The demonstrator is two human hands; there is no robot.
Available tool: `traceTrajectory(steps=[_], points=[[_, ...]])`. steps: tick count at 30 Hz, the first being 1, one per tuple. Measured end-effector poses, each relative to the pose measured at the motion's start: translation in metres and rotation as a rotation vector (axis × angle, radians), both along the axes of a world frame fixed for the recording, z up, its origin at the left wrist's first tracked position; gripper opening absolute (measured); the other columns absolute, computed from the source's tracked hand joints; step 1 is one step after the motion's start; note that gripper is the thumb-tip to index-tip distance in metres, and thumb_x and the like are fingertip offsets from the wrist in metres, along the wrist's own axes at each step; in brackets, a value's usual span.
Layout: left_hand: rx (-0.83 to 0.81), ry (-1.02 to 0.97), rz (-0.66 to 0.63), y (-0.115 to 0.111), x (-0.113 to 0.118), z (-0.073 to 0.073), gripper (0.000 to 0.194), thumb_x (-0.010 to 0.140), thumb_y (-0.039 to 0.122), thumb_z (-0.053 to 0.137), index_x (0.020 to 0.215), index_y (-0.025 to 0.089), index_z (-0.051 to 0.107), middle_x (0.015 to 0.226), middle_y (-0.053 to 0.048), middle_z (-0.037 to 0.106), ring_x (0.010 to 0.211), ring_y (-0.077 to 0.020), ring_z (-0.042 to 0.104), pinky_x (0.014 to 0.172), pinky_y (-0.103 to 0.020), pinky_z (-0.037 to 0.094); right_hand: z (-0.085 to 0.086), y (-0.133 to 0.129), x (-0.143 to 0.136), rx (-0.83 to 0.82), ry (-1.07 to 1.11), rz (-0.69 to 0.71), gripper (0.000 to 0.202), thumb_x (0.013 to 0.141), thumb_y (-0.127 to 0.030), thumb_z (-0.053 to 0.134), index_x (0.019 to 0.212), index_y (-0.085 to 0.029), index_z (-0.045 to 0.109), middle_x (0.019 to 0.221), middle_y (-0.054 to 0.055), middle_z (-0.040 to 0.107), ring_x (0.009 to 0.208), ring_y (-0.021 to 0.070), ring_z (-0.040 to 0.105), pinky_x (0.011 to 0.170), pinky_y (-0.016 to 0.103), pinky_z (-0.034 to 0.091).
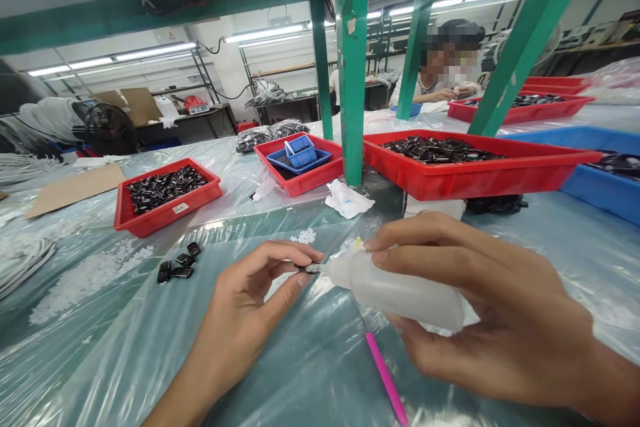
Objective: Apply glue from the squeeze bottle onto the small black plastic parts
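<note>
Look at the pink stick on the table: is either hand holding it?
No. The pink stick lies on the plastic sheet below the right hand, which grips a white squeeze bottle; the left hand pinches a small dark part.

Translucent white bottle [400, 290], pink stick [386, 379], red trays [165, 213], green posts [351, 67]

Green post [353, 67] mid-table: small red tray [167, 197] w/ black parts far left of it, red tray holding blue bins [300, 157] just left, big red tray [475, 167] right, white wrapper [346, 200] at base.
</note>
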State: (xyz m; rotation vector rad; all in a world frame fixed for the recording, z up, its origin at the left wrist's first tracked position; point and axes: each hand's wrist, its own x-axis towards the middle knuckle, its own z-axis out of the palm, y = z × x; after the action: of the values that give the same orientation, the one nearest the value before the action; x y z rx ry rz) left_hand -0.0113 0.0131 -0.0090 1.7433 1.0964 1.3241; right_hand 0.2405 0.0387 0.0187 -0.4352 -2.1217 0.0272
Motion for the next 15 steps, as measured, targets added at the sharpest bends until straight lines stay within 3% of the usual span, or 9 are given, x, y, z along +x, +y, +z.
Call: traceTrajectory(steps=[15], points=[[0.015,0.031,0.009,-0.0005,0.0,0.0003,0.019,0.099,0.018,0.067,0.1,0.035,0.073,0.111,0.008,0.076,0.106,-0.0081,0.07,0.093,-0.012,0.055,-0.0013,-0.0029,-0.0006,-0.001,0.007,-0.003,0.04,0.079,-0.004,0.066,0.116,-0.018,0.064,0.115,0.0,0.068,0.106,0.0071,0.067,0.091,0.013,0.053]])
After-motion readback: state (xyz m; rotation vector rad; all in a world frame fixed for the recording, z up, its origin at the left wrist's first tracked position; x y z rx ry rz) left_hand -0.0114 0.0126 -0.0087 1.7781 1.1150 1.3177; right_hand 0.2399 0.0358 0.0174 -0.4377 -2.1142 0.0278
